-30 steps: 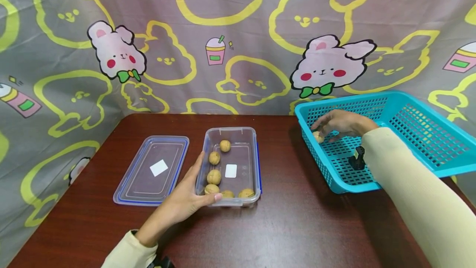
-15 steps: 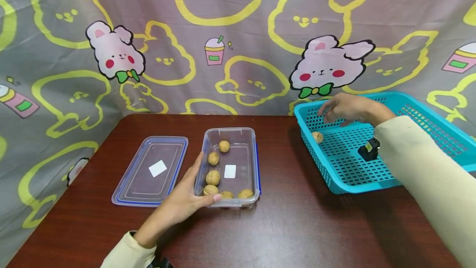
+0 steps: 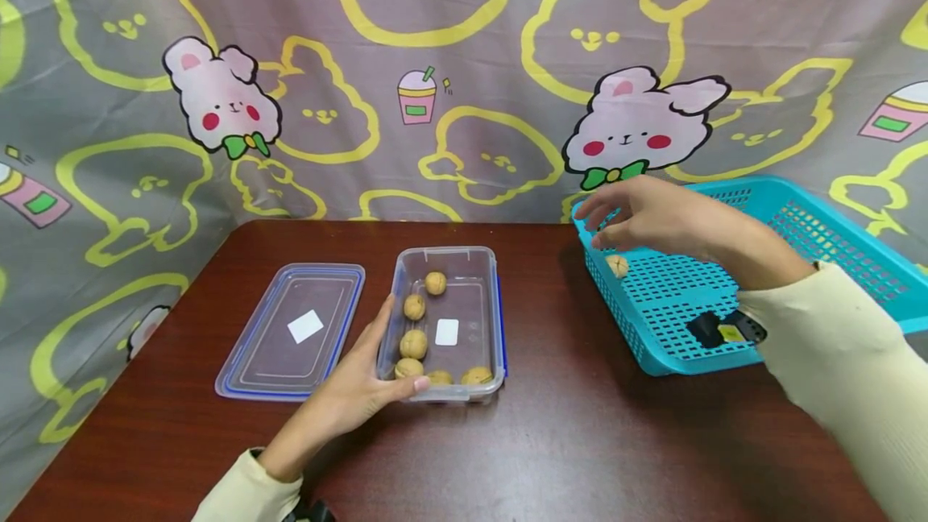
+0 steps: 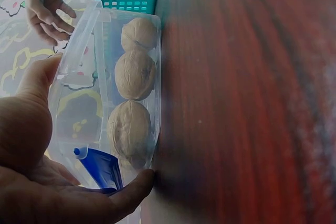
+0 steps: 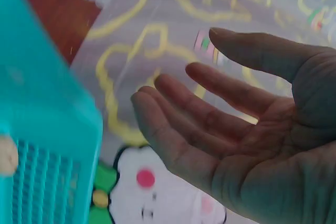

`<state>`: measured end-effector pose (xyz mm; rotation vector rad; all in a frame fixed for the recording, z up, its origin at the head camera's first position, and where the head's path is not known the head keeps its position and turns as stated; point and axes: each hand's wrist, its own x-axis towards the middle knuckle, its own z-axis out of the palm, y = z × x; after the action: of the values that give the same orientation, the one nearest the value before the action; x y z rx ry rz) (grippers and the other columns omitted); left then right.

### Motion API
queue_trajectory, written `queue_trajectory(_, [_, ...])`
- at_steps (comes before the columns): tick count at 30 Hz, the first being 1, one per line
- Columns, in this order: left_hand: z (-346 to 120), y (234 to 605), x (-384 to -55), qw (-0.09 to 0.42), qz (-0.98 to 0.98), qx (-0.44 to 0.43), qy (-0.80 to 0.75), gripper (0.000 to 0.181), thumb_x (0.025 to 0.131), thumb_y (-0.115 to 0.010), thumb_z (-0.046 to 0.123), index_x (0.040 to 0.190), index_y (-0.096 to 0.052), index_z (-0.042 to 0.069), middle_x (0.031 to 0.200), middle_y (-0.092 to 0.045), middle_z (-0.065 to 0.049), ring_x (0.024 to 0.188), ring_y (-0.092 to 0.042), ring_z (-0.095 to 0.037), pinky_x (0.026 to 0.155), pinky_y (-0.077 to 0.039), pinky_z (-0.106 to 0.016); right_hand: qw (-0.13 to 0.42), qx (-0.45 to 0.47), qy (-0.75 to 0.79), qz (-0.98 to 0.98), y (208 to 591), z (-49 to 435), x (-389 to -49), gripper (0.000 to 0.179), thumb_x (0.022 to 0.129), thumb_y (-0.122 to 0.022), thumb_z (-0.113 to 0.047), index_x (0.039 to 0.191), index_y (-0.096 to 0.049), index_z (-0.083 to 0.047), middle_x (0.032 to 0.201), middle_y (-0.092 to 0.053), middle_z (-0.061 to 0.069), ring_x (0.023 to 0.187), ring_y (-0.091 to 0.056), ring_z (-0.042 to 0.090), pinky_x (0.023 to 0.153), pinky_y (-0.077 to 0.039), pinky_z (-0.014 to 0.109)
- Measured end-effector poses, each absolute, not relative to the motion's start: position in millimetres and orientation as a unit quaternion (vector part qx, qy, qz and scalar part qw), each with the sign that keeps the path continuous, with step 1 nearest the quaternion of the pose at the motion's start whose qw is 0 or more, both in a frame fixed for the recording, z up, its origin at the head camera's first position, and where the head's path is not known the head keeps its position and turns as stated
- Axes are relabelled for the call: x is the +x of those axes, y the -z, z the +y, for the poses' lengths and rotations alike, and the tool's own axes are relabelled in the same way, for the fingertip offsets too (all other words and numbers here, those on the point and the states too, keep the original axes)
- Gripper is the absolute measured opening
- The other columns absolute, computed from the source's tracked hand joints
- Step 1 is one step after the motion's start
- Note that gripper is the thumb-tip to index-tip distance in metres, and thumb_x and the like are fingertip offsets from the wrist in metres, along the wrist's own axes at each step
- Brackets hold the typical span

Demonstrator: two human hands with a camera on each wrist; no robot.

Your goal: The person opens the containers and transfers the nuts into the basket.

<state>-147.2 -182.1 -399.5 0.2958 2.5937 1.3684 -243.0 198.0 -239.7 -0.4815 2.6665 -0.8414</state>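
Observation:
A clear plastic food container (image 3: 467, 308) stands on the table with several walnuts (image 3: 413, 343) along its left side and near end. My left hand (image 3: 358, 381) grips its near left corner, thumb over the near rim and fingers along the left wall. In the left wrist view, a blue clip (image 4: 100, 169) sticks out between those fingers and the wall. My right hand (image 3: 648, 216) hovers over the back left rim of a turquoise basket (image 3: 631, 321). Its fingers are loosely bent and nothing lies in the palm, as the right wrist view shows. One walnut (image 3: 617, 266) sits by the basket's left wall.
Left of the container lies its clear lid (image 3: 293, 329) with a blue seal and a white label. A patterned cloth (image 3: 312, 47) hangs behind the table (image 3: 551, 441). Bare tabletop separates the container from the basket.
My right hand has risen from beside the basket's walnut and moved left toward the rim, with no walnut in it. The walnut stays in the basket. My left hand keeps its grip.

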Motion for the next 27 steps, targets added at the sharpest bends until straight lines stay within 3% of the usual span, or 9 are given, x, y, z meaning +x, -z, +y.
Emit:
queue_trajectory(6, [-182.3,398.3,-146.8,0.099,0.878,0.096,-0.459,0.122,0.086,-0.086,0.039,0.17,0.0,0.02,0.175,-0.008,-0.022,0.159,-0.017,-0.045,0.126,-0.017,-0.067,0.144,-0.183,0.309,0.922,250.8,170.7,-216.4,0.04,0.098,-0.072,-0.017,0.136,-0.066,-0.008,0.129,-0.067,0.016,0.105,-0.068,0.026,0.087,-0.06,0.044])
queue_trajectory(12, [-182.2,397.9,-147.0,0.095,0.872,0.101,-0.469,0.123,0.086,-0.087,0.036,0.17,0.001,0.016,0.174,-0.008,-0.025,0.159,-0.017,-0.046,0.126,-0.016,-0.066,0.145,-0.186,0.363,0.901,264.6,145.0,-199.3,0.039,0.098,-0.071,-0.014,0.136,-0.064,-0.006,0.127,-0.07,0.014,0.114,-0.068,0.029,0.096,-0.06,0.047])
queue_trajectory(19, [-182.5,398.5,-146.9,0.085,0.869,0.111,-0.475,0.123,0.085,-0.087,0.033,0.17,0.0,0.013,0.174,-0.009,-0.025,0.158,-0.018,-0.046,0.126,-0.015,-0.066,0.148,-0.2,0.46,0.853,291.1,111.9,-194.5,0.039,0.096,-0.069,-0.006,0.135,-0.065,-0.003,0.128,-0.07,0.018,0.11,-0.07,0.029,0.094,-0.061,0.043])
queue_trajectory(27, [-182.8,396.4,-145.4,0.089,0.868,0.114,-0.475,0.123,0.085,-0.087,0.033,0.17,0.0,0.014,0.174,-0.009,-0.025,0.159,-0.017,-0.047,0.126,-0.015,-0.067,0.188,-0.202,0.521,0.808,316.1,80.5,-197.1,0.041,0.095,-0.068,-0.004,0.136,-0.063,-0.001,0.131,-0.067,0.019,0.107,-0.071,0.026,0.093,-0.063,0.039])
